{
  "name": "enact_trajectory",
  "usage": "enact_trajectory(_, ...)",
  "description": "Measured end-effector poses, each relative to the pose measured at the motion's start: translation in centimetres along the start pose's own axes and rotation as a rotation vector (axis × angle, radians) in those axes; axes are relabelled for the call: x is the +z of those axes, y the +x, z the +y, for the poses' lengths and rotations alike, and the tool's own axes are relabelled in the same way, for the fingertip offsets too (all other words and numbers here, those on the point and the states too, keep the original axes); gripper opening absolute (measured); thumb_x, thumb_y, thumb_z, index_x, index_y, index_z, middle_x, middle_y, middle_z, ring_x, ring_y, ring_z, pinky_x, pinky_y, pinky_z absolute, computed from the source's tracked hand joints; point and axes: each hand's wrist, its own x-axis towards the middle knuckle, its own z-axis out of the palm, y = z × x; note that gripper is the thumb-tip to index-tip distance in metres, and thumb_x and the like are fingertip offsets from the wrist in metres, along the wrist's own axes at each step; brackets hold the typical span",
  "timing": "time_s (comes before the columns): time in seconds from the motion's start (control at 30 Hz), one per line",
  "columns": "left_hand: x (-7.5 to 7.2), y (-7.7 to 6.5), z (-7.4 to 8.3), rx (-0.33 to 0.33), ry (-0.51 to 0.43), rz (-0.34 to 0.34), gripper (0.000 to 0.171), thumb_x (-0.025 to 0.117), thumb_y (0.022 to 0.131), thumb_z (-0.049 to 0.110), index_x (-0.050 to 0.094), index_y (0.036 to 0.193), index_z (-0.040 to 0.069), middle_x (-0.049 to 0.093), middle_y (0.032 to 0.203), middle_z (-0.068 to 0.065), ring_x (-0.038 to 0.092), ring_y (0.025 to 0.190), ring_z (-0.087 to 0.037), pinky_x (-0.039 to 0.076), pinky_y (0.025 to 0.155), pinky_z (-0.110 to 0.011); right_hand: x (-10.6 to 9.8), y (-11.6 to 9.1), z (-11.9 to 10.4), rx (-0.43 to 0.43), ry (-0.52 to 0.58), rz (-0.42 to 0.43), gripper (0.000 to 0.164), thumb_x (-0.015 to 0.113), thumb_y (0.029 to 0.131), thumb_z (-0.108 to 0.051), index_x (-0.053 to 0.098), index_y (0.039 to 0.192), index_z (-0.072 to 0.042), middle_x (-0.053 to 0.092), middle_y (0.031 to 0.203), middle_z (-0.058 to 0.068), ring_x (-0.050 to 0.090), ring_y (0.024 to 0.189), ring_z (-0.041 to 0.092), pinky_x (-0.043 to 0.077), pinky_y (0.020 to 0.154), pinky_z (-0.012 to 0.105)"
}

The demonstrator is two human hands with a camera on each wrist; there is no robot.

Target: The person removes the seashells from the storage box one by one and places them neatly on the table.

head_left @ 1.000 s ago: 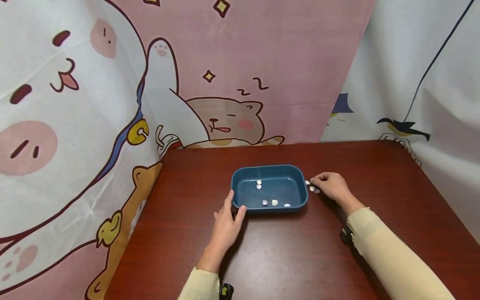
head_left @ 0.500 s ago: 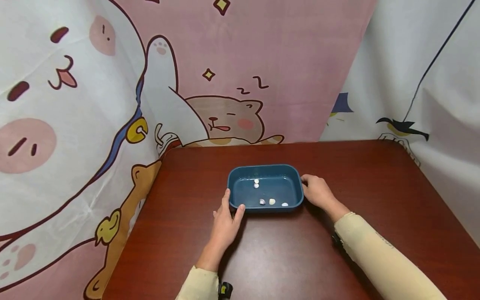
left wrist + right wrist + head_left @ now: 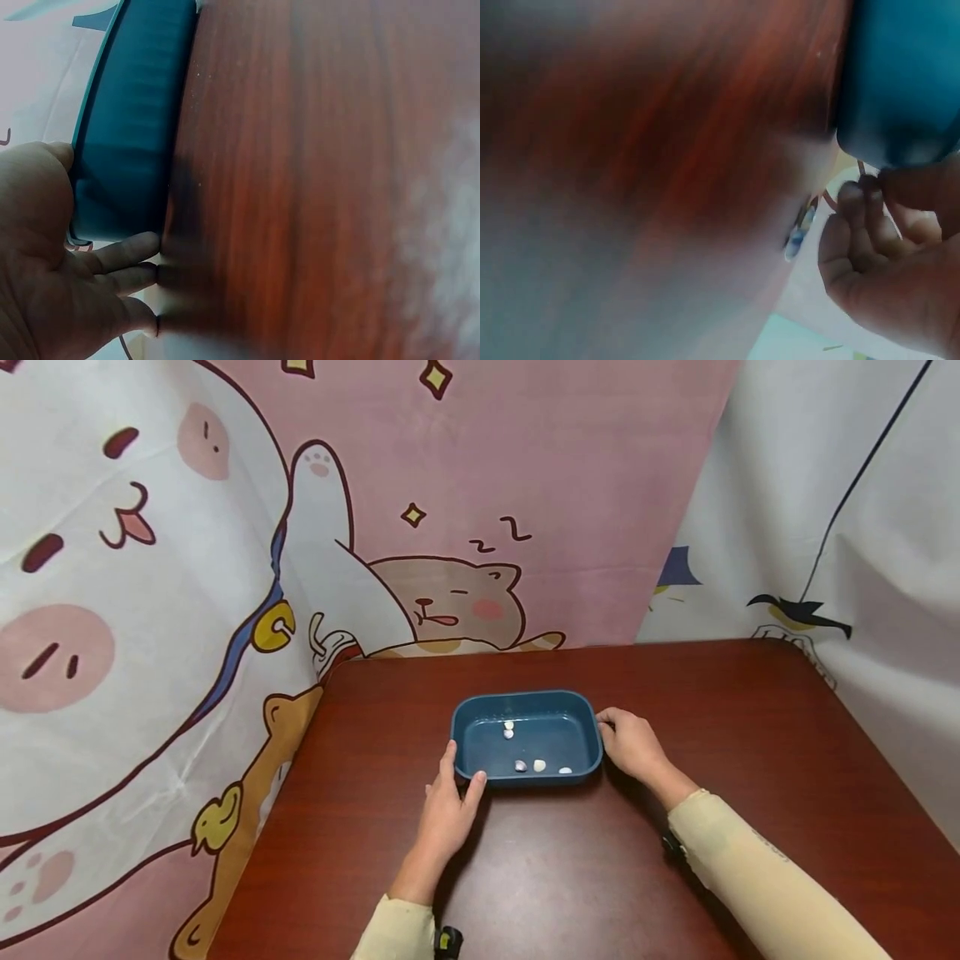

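Container (image 3: pixel 551 739): looks like moulded plastic, smooth; satin sheen on the inside floor, outer wall closer to matt with faint soft ripples in the left wrist view. Small pieces (image 3: pixel 539 766) in it: look smooth and hard, shell or stone, can't tell which. Table (image 3: pixel 337 843): wood or wood-look top, streaky grain, smooth, polished enough to throw a hazy glare at the near side. Backdrop (image 3: pixel 585 485): printed cloth, matt, light creases. White cloth (image 3: pixel 862 485) on the right: matt, soft folds. Sleeves (image 3: pixel 757 868): matt fabric, slightly rumpled. Right wrist view blurred, fine texture unreadable there.
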Motion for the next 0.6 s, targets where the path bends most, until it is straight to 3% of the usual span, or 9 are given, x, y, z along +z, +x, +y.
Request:
enact_trajectory(0.17,0.0,-0.2,-0.4,-0.002,-0.007,-0.010,0.080,0.060,0.108,0.049,0.023,0.172,0.018,0.043,0.170,-0.016,0.048,0.153,-0.040,0.023,0.125,-0.076,-0.6,0.4,-1.4,-0.035,0.049,0.173,0.027,0.050,0.109,-0.007,0.069,0.124,0.004,0.069,0.120,0.028,0.072,0.100,0.041,0.054,0.095,0.060)
enact_trajectory(0.27,-0.1,-0.3,-0.5,0.002,-0.012,-0.013,0.081,0.060,0.108,0.049,0.023,0.172,0.018,0.043,0.169,-0.017,0.048,0.153,-0.040,0.022,0.125,-0.076,-1.0,0.7,-3.3,-0.088,0.071,0.203,0.026,0.054,0.108,-0.010,0.068,0.127,0.002,0.069,0.120,0.024,0.070,0.101,0.038,0.054,0.092,0.058)
enact_trajectory(0.43,-0.6,-0.1,-0.5,0.009,-0.010,-0.023,0.081,0.059,0.107,0.051,0.022,0.172,0.019,0.041,0.171,-0.015,0.046,0.154,-0.040,0.021,0.125,-0.077,-0.5,1.5,-6.7,-0.143,0.066,0.019,0.037,0.064,0.107,-0.018,0.061,0.140,-0.001,0.069,0.128,0.020,0.068,0.105,0.033,0.059,0.092,0.054)
enact_trajectory(0.6,-0.8,0.2,-0.6,0.024,-0.013,-0.044,0.082,0.058,0.108,0.053,0.020,0.172,0.019,0.035,0.174,-0.012,0.045,0.155,-0.039,0.021,0.125,-0.077,1.6,2.7,-8.0,-0.156,0.039,-0.143,0.048,0.065,0.107,-0.022,0.053,0.149,-0.003,0.070,0.132,0.019,0.072,0.106,0.031,0.060,0.093,0.052)
